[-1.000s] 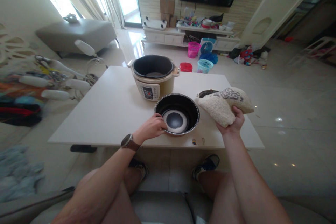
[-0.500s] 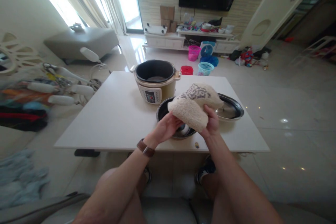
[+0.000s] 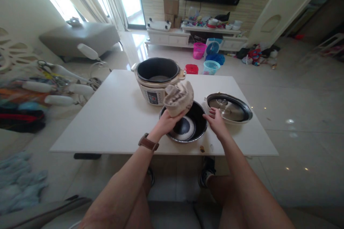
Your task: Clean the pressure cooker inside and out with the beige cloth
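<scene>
Well, left hand (image 3: 167, 121) holds cloth (image 3: 178, 97) above the pot's (image 3: 198, 123) opening; right hand (image 3: 216, 121), grip unclear, by its rim (image 3: 186, 141).

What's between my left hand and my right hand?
The open black pot shows between them in the head view; your left hand holds the cloth, and your right hand is by the pot's right rim.

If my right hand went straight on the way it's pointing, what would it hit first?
Likely the black pot, on the right side of its rim. Your right hand looks very close, perhaps touching, but depth is unclear.
</scene>
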A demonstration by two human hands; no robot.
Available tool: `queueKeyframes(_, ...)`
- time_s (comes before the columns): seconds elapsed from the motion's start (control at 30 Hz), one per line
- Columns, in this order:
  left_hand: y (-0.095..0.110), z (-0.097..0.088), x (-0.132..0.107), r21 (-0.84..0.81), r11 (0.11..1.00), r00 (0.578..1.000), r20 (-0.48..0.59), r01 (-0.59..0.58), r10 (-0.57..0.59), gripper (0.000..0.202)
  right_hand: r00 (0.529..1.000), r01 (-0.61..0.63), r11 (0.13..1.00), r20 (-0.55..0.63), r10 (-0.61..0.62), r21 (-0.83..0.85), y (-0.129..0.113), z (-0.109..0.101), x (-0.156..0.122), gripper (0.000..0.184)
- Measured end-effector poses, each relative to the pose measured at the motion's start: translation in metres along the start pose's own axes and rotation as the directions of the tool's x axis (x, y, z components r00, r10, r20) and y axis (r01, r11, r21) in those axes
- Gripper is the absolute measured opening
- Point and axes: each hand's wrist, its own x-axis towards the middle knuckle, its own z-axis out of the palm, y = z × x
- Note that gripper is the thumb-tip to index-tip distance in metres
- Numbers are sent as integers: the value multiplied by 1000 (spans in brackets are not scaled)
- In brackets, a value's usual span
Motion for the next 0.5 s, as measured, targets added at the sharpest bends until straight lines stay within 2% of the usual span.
queueKeyframes(0.03, -2, 6, -2, 131, 991, 991, 130, -25, 8, 50, 999, -34, 999, 42, 35, -20, 4, 1, 0, 64)
queueKeyframes(0.1, -8, 22, -7, 350, 934, 929, 366, -75, -62, 40, 988, -39, 997, 146, 47, -59, 9, 3, 0, 52)
queueKeyframes(0.17, -12, 36, -10, 500, 860, 856, 483, -96, -185, 35, 973, 12, 996, 229, 8, -84, 11, 5, 0, 36)
queueKeyframes(0.27, -15, 43, -10, 586, 805, 788, 539, -95, -299, 35, 965, 40, 994, 262, -13, -99, 13, 5, 2, 21)
queueKeyframes(0.37, -14, 37, -8, 592, 805, 742, 560, -48, -368, 38, 974, 63, 980, 224, -20, -187, 14, 8, 2, 18)
queueKeyframes(0.43, -14, 32, -9, 585, 811, 724, 572, -30, -385, 38, 982, 94, 954, 182, -43, -285, 15, 12, 1, 20)
queueKeyframes(0.5, -17, 30, -12, 578, 816, 724, 574, -28, -382, 38, 986, 115, 927, 154, -63, -356, 15, 16, -2, 24)
